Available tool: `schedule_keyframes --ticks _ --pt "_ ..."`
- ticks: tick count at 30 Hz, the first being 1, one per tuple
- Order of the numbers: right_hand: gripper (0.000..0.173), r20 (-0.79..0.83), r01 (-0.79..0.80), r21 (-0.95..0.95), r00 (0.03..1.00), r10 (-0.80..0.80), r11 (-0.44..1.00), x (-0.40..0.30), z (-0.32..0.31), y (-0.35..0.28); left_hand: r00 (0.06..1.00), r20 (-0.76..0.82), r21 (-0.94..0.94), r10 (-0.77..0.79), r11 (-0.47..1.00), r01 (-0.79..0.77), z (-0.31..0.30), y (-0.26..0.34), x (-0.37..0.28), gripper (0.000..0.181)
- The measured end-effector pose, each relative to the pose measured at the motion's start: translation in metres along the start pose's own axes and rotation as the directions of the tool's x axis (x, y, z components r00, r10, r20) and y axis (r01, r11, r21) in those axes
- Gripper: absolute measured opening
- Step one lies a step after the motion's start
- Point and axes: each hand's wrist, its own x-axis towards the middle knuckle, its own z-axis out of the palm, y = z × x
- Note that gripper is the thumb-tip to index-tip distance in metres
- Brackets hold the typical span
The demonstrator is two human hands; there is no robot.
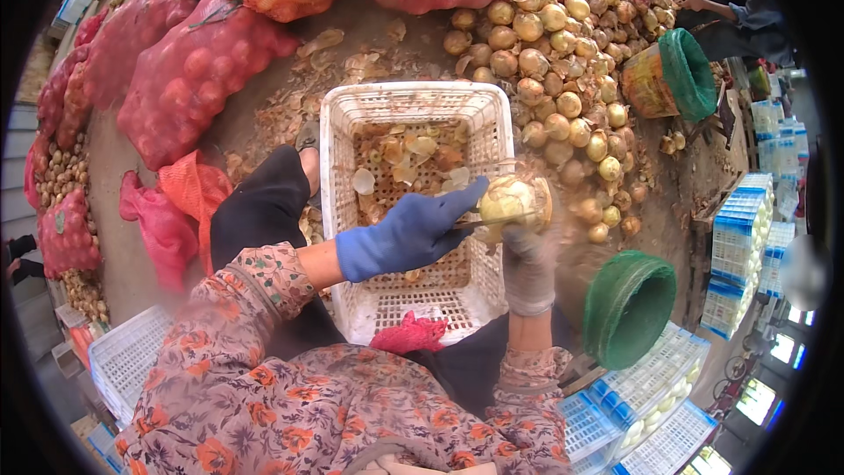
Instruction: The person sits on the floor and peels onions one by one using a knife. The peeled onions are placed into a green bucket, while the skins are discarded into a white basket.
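Note:
Over the right side of a white plastic crate [417, 87] are both gloved hands with one partly peeled onion [506, 201]. My left hand [415, 227], in a blue glove, grips a thin blade-like tool [491, 220] that lies across the onion's near side; its handle is mostly hidden in the fingers. My right hand [529, 270], in a pale, soiled glove and blurred, is closed around the onion's lower right side. Loose onion skins [409, 152] and a few pale pieces lie in the crate. A pink mesh cloth [410, 332] hangs at its near edge.
Unpeeled onions [557, 102] are heaped at the upper right. Red mesh sacks of onions [198, 79] stand at left and top. A green mesh-lined bucket [630, 310] is at right, another [686, 76] beyond. Crates of pale onions [738, 237] are stacked at right; a person's arm [712, 5] shows upper right.

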Motion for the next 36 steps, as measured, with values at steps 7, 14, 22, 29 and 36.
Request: schedule_keyframes --ticks 7,14,22,29,36 --pt "0.071 -0.003 -0.21 0.272 0.976 0.219 0.939 -0.003 -0.024 0.0 0.996 0.006 0.356 0.09 0.93 -0.086 -0.024 0.008 0.009 0.047" --pt "0.075 0.078 -0.288 0.237 0.958 0.277 0.928 -0.005 -0.021 0.001 0.999 0.045 0.747 0.002 0.664 -0.035 -0.017 -0.007 0.016 0.025" --pt "0.083 0.041 -0.102 0.096 0.994 0.098 0.99 -0.001 -0.016 -0.002 0.99 0.129 0.32 -0.062 0.947 0.018 -0.035 0.004 -0.001 0.021" --pt "0.082 0.015 -0.046 -0.008 0.999 0.047 0.999 0.0 -0.018 -0.001 0.979 0.178 0.28 -0.103 0.959 0.05 -0.03 -0.001 -0.005 0.018" --pt "0.082 -0.047 -0.043 -0.203 0.998 0.034 0.978 -0.003 -0.009 -0.004 0.939 0.274 0.272 -0.21 0.953 0.134 -0.025 -0.005 -0.004 0.017"
